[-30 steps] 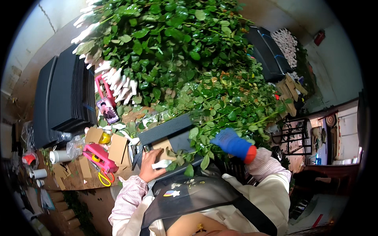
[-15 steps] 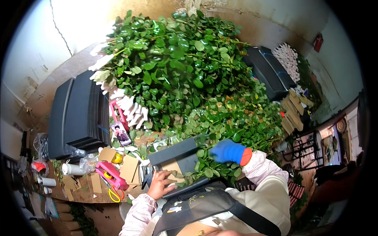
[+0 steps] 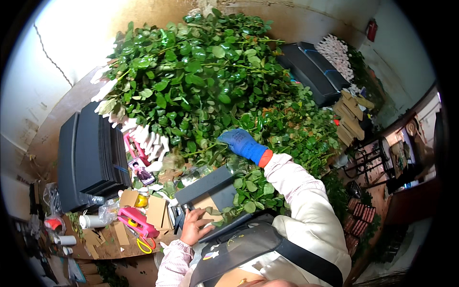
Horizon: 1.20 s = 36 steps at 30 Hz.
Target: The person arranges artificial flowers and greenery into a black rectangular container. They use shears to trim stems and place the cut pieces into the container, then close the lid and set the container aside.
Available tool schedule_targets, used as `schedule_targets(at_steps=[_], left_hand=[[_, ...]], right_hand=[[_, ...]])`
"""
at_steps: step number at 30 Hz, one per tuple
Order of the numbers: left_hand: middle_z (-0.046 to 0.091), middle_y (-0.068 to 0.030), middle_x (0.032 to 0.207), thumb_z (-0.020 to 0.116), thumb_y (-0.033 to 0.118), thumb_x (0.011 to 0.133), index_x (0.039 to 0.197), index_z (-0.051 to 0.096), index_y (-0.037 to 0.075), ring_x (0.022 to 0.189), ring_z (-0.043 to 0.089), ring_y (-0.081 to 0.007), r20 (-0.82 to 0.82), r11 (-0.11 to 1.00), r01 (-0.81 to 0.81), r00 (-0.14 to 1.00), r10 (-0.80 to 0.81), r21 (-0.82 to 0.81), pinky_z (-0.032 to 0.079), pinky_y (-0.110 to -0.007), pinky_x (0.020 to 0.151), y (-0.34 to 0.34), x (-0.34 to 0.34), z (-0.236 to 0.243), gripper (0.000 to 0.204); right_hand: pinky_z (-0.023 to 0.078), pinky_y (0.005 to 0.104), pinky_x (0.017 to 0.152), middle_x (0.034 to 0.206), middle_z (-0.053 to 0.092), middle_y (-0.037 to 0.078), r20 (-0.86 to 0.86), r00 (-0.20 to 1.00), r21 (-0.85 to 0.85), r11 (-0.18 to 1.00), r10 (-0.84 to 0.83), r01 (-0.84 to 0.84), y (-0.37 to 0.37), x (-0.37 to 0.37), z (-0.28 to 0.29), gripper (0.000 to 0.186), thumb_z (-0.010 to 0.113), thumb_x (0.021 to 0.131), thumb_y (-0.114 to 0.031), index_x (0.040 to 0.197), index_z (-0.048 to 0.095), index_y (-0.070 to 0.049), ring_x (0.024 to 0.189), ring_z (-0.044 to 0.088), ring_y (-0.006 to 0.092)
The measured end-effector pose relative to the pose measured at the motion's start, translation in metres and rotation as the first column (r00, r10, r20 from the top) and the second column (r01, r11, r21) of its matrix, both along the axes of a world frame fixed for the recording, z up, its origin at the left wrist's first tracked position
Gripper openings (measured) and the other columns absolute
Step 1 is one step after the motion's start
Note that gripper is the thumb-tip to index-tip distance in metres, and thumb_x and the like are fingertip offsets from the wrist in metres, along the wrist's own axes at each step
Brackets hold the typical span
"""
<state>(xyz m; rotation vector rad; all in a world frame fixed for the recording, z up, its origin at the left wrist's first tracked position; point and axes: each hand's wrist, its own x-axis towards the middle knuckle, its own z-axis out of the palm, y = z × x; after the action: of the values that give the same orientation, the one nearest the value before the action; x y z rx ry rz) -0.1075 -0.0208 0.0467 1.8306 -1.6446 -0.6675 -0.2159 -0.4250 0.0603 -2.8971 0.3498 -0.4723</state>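
My bare left hand (image 3: 195, 226) lies with its fingers spread on brown cardboard (image 3: 204, 202) inside a folded dark grey sheet (image 3: 203, 186). Leafy cut stems (image 3: 248, 193) rest on the sheet just right of that hand. My right hand (image 3: 240, 142), in a blue glove with an orange cuff, is closed round a leafy stem (image 3: 193, 153) at the near edge of a big heap of green stems (image 3: 186, 71). That stem points left from the glove, and its far end is blurred. White-sleeved flower heads (image 3: 153, 143) line the heap's left side.
A stack of dark grey sheets (image 3: 95, 153) stands on the left, another dark bundle (image 3: 313, 71) at the far right. On the near left of the table (image 3: 112, 248) are a pink tape dispenser (image 3: 137, 221), yellow-handled scissors (image 3: 144, 245), a white cup (image 3: 91, 221) and cardboard pieces (image 3: 156, 211).
My gloved right hand has moved left and away from me, from beside the sheet to the heap, and now grips a stem. My left hand stays on the cardboard. The view has shifted slightly.
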Motion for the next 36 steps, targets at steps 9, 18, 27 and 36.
schedule_targets(at_steps=[9, 18, 27, 36], left_hand=[[0.062, -0.0083, 0.133, 0.084, 0.031, 0.077, 0.102, 0.081, 0.018, 0.127, 0.052, -0.0319, 0.014, 1.000, 0.016, 1.000, -0.016, -0.018, 0.027, -0.064, 0.114, -0.004, 0.002, -0.001, 0.028], [0.060, -0.0079, 0.132, 0.081, 0.032, 0.081, 0.105, 0.080, 0.020, 0.128, 0.051, -0.0325, 0.010, 0.998, 0.020, 1.000, -0.019, -0.051, 0.028, -0.065, 0.112, 0.006, 0.007, -0.012, 0.027], [0.060, -0.0085, 0.135, 0.081, 0.036, 0.082, 0.098, 0.079, 0.014, 0.131, 0.050, -0.0313, 0.007, 0.999, 0.007, 1.000, -0.007, -0.044, 0.025, -0.067, 0.115, 0.005, 0.005, -0.014, 0.027], [0.062, -0.0081, 0.135, 0.083, 0.039, 0.079, 0.121, 0.073, 0.020, 0.133, 0.050, -0.0331, -0.089, 0.997, -0.078, 0.993, 0.076, -0.009, 0.024, -0.062, 0.118, 0.006, 0.002, -0.017, 0.047]], right_hand=[[0.052, 0.0452, 0.085, 0.108, 0.068, 0.008, -0.083, 0.994, -0.044, 0.997, 0.066, -0.070, 0.003, -0.019, 0.055, 0.045, 0.064, 0.082, -0.010, 0.126, 0.065, -0.020, 0.099, 0.066, 0.0316], [0.038, 0.0475, 0.109, 0.136, 0.055, 0.014, 0.528, 0.839, -0.364, 0.857, -0.132, 0.364, -0.078, 0.136, 0.162, 0.056, 0.070, 0.083, -0.022, 0.136, 0.055, -0.012, 0.128, 0.048, 0.0348], [0.051, 0.0409, 0.095, 0.120, 0.068, 0.013, 0.335, 0.929, -0.206, 0.949, -0.160, 0.238, -0.107, 0.136, 0.150, 0.043, 0.055, 0.082, -0.002, 0.122, 0.067, -0.012, 0.115, 0.063, 0.0337], [0.055, 0.0409, 0.087, 0.107, 0.072, 0.015, -0.033, 0.998, 0.258, 0.964, -0.061, 0.067, -0.011, -0.133, 0.150, 0.028, 0.068, 0.087, -0.013, 0.114, 0.070, -0.010, 0.101, 0.068, 0.0353]])
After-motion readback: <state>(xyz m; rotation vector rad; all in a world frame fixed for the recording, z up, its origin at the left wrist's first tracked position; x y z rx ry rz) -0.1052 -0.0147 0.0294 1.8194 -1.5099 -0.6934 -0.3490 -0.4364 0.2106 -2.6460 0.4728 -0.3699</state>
